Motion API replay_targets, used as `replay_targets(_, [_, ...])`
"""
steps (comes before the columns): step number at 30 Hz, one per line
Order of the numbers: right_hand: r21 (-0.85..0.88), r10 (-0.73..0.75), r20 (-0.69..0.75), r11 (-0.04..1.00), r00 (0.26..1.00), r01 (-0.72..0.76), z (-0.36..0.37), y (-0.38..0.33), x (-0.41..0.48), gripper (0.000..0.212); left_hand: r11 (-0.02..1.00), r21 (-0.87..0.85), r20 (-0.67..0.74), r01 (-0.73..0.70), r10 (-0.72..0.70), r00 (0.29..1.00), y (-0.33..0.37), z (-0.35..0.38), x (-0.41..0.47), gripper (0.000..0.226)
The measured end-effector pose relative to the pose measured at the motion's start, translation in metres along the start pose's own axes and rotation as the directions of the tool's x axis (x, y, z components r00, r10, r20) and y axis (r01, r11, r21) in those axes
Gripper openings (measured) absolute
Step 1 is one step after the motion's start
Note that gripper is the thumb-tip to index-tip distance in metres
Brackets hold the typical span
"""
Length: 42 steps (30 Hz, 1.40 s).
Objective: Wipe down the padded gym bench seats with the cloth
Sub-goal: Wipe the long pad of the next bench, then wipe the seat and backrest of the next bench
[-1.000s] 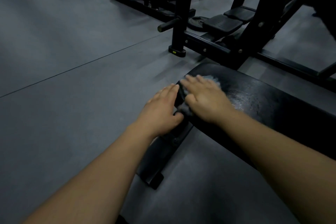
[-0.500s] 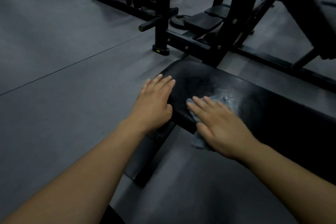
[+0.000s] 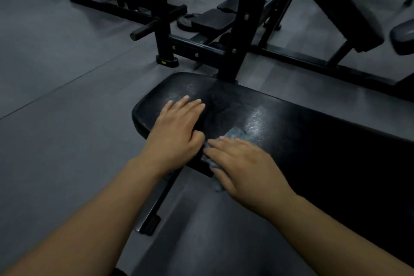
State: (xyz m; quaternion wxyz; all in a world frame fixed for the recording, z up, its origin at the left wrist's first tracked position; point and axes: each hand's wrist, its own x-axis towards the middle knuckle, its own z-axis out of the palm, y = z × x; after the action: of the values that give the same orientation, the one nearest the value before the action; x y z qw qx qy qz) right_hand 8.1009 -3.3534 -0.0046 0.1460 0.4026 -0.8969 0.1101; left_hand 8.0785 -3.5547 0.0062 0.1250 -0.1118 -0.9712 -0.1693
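Head view. The black padded bench seat runs from the centre of the frame to the right edge, its rounded end pointing toward the upper left. The left hand rests palm down on that end, fingers straight and close together, holding nothing. Just to its right, the right hand lies flat on the blue-grey cloth, fingers extended and slightly spread, pressing it against the seat's near edge. Part of the cloth shows beyond the fingertips, and part hangs over the edge below the hand. A sheen marks the upholstery just above the cloth. Below centre, the bench foot stands on the grey floor. In the upper centre are a black rack upright, a small seat pad and a weight plate.
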Motion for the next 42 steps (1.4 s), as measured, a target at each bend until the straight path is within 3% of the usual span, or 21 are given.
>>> replay_targets(3, [0.056, 0.123, -0.087, 0.991, 0.989, -0.118, -0.011, 0.007, 0.006, 0.015, 0.999, 0.013, 0.106, 0.043, -0.044, 0.993, 0.028, -0.008, 0.009, 0.077])
replay_targets(6, [0.071, 0.339, -0.047, 0.939, 0.94, -0.336, -0.051, 0.021, 0.015, 0.015, 0.998, 0.021, 0.224, 0.056, -0.059, 0.973, 0.062, -0.036, 0.019, 0.074])
replay_targets(14, [0.119, 0.55, -0.082, 0.833, 0.831, -0.54, -0.232, 0.02, -0.008, 0.02, 1.0, 0.017, 0.343, 0.021, -0.025, 0.939, 0.174, -0.172, 0.05, 0.076])
replay_targets(19, [0.129, 0.675, -0.2, 0.737, 0.71, -0.664, -0.396, 0.014, -0.046, 0.015, 0.99, -0.047, 0.41, -0.133, 0.141, 0.901, 0.284, -0.275, 0.056, 0.076])
replay_targets(23, [0.057, 0.712, -0.279, 0.683, 0.645, -0.729, -0.514, 0.02, -0.09, 0.033, 0.951, -0.099, 0.409, -0.294, 0.308, 0.859, 0.392, -0.335, 0.076, 0.076])
replay_targets(31, [-0.007, 0.749, -0.422, 0.561, 0.511, -0.827, -0.685, 0.044, -0.26, 0.05, 0.847, -0.096, 0.295, -0.522, 0.525, 0.798, 0.635, -0.373, 0.065, 0.081])
replay_targets(37, [-0.079, 0.809, -0.428, 0.411, 0.404, -0.908, -0.802, 0.057, -0.455, 0.052, 0.762, -0.21, 0.262, -0.612, 0.647, 0.716, 0.85, -0.369, 0.02, 0.08])
replay_targets(42, [-0.151, 0.834, -0.428, 0.312, 0.347, -0.938, -0.868, 0.094, -0.552, 0.054, 0.681, -0.26, 0.25, -0.684, 0.732, 0.634, 0.98, -0.349, 0.014, 0.076])
